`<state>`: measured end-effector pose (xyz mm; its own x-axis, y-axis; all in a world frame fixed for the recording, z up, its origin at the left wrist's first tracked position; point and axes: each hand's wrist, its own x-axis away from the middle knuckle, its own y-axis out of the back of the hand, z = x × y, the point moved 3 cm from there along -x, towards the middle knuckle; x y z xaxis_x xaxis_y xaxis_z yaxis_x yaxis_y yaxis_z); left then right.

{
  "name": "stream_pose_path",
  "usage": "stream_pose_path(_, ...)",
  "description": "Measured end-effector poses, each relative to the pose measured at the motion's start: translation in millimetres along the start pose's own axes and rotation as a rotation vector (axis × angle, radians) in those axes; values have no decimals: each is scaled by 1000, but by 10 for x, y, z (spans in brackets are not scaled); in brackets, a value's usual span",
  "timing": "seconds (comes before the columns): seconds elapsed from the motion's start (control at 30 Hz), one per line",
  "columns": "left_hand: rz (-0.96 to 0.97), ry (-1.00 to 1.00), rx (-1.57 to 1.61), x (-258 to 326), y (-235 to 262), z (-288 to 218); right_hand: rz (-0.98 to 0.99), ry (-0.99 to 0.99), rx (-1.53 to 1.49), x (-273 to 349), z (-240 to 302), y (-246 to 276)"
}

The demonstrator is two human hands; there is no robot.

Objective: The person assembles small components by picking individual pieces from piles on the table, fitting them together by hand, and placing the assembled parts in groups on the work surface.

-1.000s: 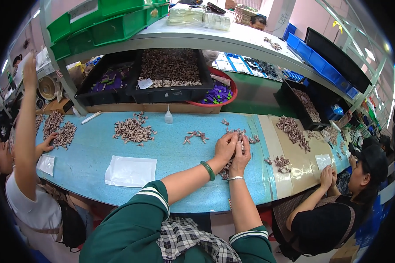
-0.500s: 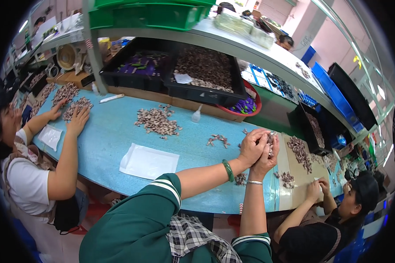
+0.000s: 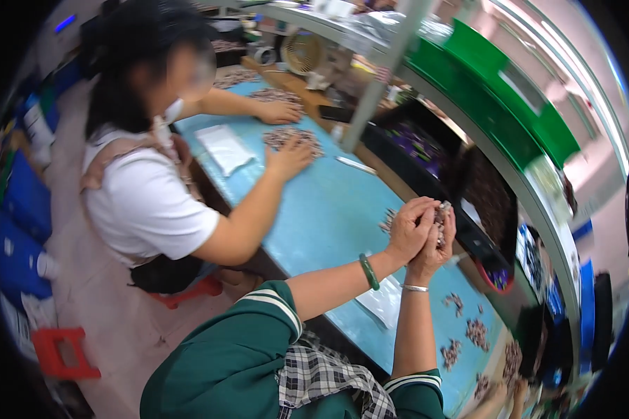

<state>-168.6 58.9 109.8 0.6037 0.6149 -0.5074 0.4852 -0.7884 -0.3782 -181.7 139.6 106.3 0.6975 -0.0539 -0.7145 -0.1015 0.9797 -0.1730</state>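
My left hand (image 3: 407,234) and my right hand (image 3: 432,260) are cupped together around a handful of small brown-and-white pieces (image 3: 441,216). The fingers of both are curled inward, and some pieces show at the top between them. Beneath and just behind my hands, part of a heap of the same pieces (image 3: 386,222) shows on the blue tabletop (image 3: 307,220). A white plastic packet (image 3: 383,304) lies under my forearms, partly hidden by them. Several small clusters (image 3: 476,334) of pieces rest to the right of my right wrist.
On the left a co-worker (image 3: 150,199) has both hands on heaps of pieces (image 3: 293,140), beside another white packet (image 3: 223,148). A metal post (image 3: 388,77) and shelf with green bins (image 3: 493,91) rise behind the table. Black trays (image 3: 409,140) sit under the shelf.
The view has swung to the left. My cupped hands have moved left across the table to the heap, with the handful of pieces still in them.
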Motion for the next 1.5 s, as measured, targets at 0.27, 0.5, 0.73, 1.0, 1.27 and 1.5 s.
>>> stream_pose_path(0.27, -311, 89, -301, -457, 1830, 369, 265, -218, -44, 680, -730, -1630)
stream_pose_path(0.5, -451, 212, -450, -542, 2316, 721, 365, -469, -129, 949, -1266, -2009)
stream_pose_path(0.73, -446, 115, -561, -670, 2445, 756, 407, -498, -112, 930, -1340, -2245)
stream_pose_path(1.0, -491, 88, -456, -680, 2460, 679, 387, -517, -40, 905, -1411, -2236)
stream_pose_path(1.27, -489, 151, -391, -599, 2483, 606, 381, -578, -105, 927, -1341, -2135)
stream_pose_path(1.5, -417, -95, -570, -514, 2440, 500, 519, -873, -35, 857, -1296, -2055)
